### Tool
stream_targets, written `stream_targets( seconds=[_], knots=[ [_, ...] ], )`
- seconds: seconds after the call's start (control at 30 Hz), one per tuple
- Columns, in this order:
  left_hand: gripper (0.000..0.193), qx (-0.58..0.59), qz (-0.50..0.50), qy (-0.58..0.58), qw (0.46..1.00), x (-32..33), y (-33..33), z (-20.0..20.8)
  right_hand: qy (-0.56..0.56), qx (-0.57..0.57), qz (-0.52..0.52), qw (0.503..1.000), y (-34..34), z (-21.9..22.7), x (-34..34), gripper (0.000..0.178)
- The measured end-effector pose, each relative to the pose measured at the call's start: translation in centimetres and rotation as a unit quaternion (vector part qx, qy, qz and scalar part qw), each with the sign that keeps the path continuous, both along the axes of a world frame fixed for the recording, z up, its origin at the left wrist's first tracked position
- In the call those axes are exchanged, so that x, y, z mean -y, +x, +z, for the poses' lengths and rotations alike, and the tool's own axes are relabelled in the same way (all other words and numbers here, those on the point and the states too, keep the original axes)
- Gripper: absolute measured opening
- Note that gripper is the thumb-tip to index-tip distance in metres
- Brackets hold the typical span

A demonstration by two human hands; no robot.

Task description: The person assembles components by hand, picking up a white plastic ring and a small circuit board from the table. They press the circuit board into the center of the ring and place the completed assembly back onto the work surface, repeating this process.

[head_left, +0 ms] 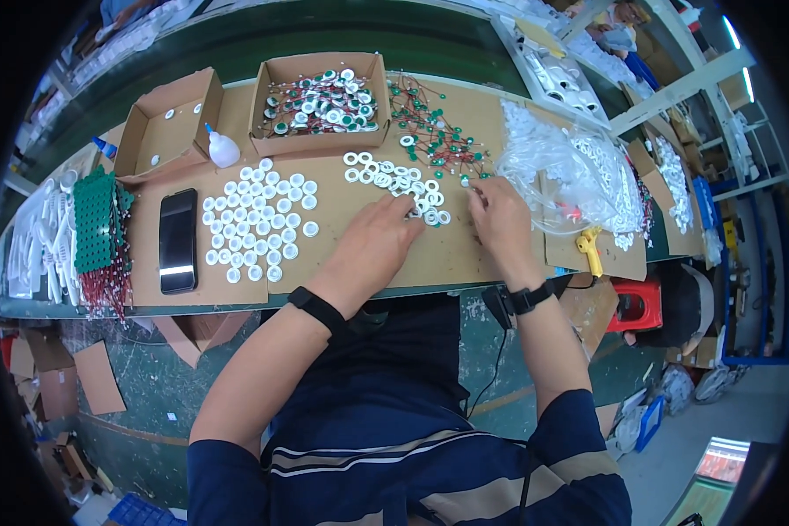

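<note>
My left hand (379,238) rests at the near edge of a pile of white rings (396,181), with its fingers curled together at the rings. A white ring seems to be at its fingertips, partly hidden by the fingers. My right hand (502,223) is just right of the pile, thumb and fingers drawn together in a pinch. A tiny whitish bit shows at its fingertips, too small to name. Behind both hands lie small green circuit boards with red wires (438,127). Left of my left hand, many round white caps (256,216) are spread on the cardboard.
A cardboard box (320,140) holds wired discs; another box (136,145) has a few caps. Nearby are a glue bottle (223,151), a phone (178,241) and stacked green board panels (96,219). Plastic bags (565,158) and a yellow glue gun (591,252) lie at the right.
</note>
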State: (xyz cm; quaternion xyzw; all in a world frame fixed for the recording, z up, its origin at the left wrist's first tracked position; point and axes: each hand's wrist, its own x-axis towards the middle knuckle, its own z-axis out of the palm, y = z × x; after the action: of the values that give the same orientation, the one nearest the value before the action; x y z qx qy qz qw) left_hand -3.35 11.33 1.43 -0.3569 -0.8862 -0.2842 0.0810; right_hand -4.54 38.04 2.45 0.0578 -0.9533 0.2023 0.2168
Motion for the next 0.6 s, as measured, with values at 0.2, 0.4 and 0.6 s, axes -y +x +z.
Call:
stream_targets(
  seconds=[0.2,0.4,0.6],
  knots=[
    [0.012,-0.015,0.005,-0.015,1.000,0.2,-0.1,0.4,0.071,-0.022,0.033,0.997,-1.8,-1.1,-0.5,0.013],
    [0.004,-0.022,0.040,0.105,0.993,1.4,0.5,0.7,0.060,0.007,0.019,0.998,-1.8,-1.3,-0.1,0.012],
    [0.008,0.013,0.087,0.152,0.984,5.2,3.2,1.8,0.024,0.049,0.010,0.998,-1.4,-0.9,0.1,0.012]
  ],
)
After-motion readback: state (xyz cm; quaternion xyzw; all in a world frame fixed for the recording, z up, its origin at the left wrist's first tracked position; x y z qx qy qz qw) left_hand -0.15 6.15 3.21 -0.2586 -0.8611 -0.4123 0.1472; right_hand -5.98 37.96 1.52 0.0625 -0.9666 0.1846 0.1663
